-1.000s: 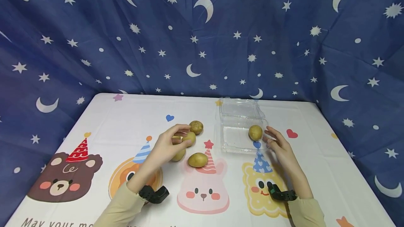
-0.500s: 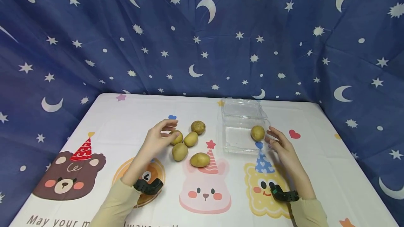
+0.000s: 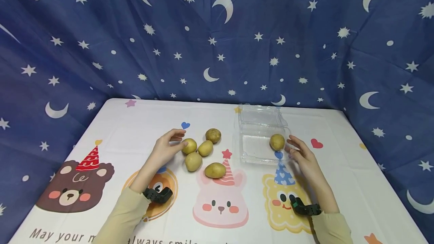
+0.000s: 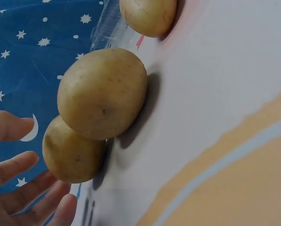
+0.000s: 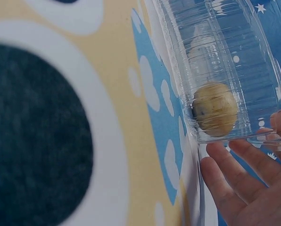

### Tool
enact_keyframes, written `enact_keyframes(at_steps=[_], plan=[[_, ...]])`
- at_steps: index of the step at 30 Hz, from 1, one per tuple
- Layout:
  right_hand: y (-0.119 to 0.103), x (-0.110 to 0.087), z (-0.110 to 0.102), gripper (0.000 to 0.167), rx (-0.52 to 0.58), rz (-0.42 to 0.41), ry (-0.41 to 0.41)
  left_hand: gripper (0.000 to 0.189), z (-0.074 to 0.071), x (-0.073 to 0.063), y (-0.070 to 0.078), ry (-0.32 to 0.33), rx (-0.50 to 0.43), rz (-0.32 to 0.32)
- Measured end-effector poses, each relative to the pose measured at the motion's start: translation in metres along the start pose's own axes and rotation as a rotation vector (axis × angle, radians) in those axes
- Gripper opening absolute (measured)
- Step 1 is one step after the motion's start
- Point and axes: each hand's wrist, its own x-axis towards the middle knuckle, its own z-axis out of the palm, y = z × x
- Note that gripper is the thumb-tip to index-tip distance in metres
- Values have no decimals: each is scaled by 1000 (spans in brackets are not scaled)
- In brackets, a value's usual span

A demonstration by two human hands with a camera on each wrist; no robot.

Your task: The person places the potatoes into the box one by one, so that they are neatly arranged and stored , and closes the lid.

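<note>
Potatoes (image 3: 193, 162) less hidden than before

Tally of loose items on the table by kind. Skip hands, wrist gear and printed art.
Clear plastic container: 1
Potatoes: 6 (5 on the tablecloth, 1 in the container)
Total: 7

A navy-blue curtain (image 3: 169, 29) printed with white moons and stars is hanging behind a white tablecloth (image 3: 159, 116). On the cloth, a printed brown bear (image 3: 74, 183) is wearing a red party hat (image 3: 89, 157), a pink rabbit (image 3: 220, 200) is showing blushing cheeks, and a yellow biscuit (image 3: 278, 219) is smiling under a blue hat (image 3: 284, 175).
</note>
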Motion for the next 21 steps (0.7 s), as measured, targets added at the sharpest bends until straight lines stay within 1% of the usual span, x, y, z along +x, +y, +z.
enact_keyframes(at_steps=[6, 9, 14, 21], plan=[[1, 0, 0, 49, 26, -28, 5, 46, 2, 3, -9, -36, -10, -43], [1, 0, -1, 50, 20, -21, 6, 48, 2, 4, -12, -60, -27, -60], [0, 0, -1, 50, 15, -5, -2, 50, 2, 4, -14, -89, -55, -71], [1, 0, 0, 50, 30, -29, 1, 50, 3, 4, -19, -118, -49, -65]])
